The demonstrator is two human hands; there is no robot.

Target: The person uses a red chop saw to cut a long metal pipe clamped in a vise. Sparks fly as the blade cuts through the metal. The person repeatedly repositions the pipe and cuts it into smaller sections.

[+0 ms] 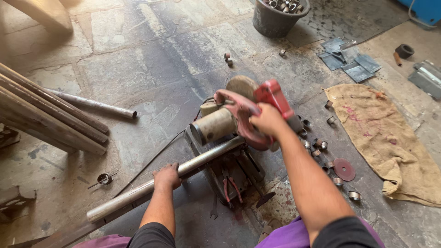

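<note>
On the stained workshop floor, I see the L hand (167, 177) wrapped round a steel pipe (183, 170) to steady it across the chop saw (234, 133) — R hand (268, 120) closed on its red handle, cut rings (319, 144) scattered alongside.

a metalworking workshop is shown, set on a stained, cracked stone floor (138, 69). a red chop saw with a worn cutting disc (243, 115) is seen on the ground, long grey steel pipes (46, 115) are stacked at the left, short cut metal rings (321, 144) are scattered about, and a dark bucket of offcuts (278, 16) is placed beyond.
</note>
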